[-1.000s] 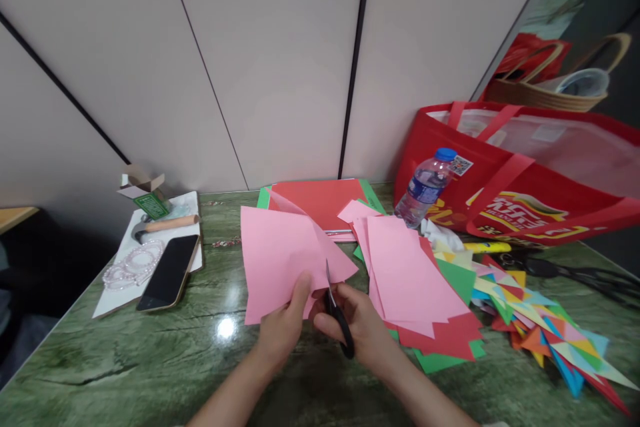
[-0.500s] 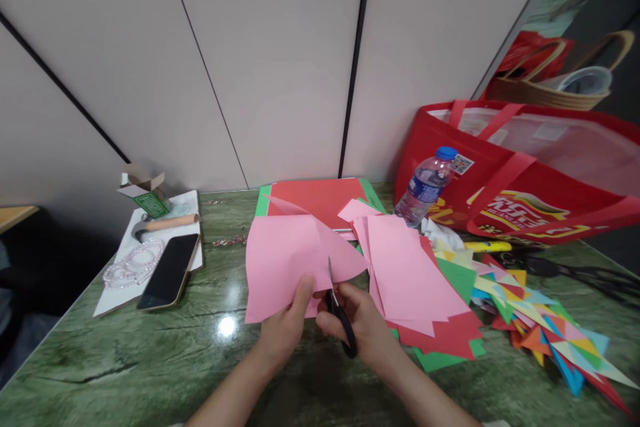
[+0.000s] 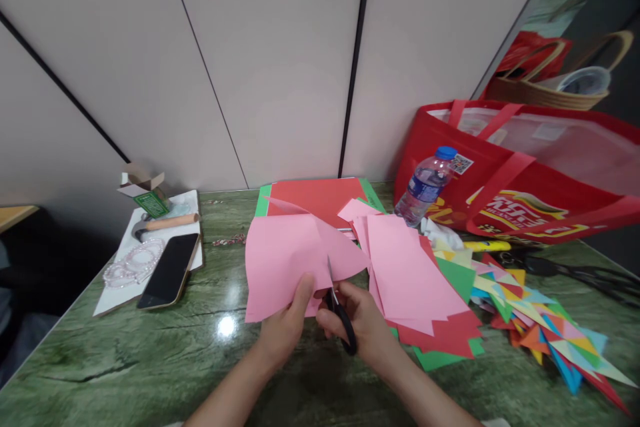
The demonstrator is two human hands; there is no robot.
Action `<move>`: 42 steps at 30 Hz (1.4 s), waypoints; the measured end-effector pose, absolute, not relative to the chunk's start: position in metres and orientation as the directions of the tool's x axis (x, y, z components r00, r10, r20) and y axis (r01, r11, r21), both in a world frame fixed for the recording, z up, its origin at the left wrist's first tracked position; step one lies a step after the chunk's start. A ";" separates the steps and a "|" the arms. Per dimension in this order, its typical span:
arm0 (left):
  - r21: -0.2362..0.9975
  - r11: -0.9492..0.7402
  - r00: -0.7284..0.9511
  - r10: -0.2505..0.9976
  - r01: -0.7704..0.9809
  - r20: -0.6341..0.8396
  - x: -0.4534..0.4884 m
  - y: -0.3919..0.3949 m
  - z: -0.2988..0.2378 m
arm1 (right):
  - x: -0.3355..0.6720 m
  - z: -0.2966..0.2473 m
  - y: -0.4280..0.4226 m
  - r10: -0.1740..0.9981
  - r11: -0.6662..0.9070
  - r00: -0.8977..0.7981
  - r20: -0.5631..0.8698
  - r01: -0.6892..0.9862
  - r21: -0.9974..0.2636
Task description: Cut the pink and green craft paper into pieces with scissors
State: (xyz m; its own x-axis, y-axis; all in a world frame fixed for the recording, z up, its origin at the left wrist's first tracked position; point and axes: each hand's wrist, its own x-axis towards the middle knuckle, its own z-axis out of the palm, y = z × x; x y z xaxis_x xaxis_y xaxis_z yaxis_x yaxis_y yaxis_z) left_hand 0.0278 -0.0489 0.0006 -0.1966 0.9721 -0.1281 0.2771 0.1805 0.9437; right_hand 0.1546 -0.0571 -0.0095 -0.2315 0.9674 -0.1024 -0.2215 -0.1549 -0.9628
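A pink sheet of paper [image 3: 283, 260] is held up over the table, pinched at its lower edge by my left hand [image 3: 287, 323], thumb on top. My right hand [image 3: 363, 320] grips black-handled scissors [image 3: 344, 320]. Their blade lies against the pink sheet, along a cut that parts a flap on the right from the main piece. The fingers of my left hand under the sheet are hidden. Close to my right hand lies a pile of cut pink paper strips [image 3: 405, 267], on top of red paper [image 3: 445, 333] and green paper [image 3: 437, 360].
Red and green sheets [image 3: 315, 193] lie at the wall. A water bottle [image 3: 425, 187] and a red shopping bag [image 3: 515, 173] stand back right, beside colourful folded paper pieces [image 3: 550, 327]. Left are a phone [image 3: 170, 271], a hammer [image 3: 167, 223], beads [image 3: 133, 263] and a small box [image 3: 147, 193].
Almost nothing differs. Both hands, the scissors and the pink sheet stay in nearly the same place.
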 end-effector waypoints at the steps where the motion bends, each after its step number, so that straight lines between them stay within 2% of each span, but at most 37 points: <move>1: 0.944 0.181 -0.195 0.972 0.276 -0.130 0.028 -0.049 0.001 | 0.155 -0.009 -0.057 0.967 -0.156 -0.231 -0.104 -0.219 -0.963; 42: 0.937 0.200 -0.195 0.970 0.286 -0.148 0.029 -0.049 0.007 | 0.155 -0.013 -0.057 0.963 -0.190 -0.218 -0.158 -0.135 -0.973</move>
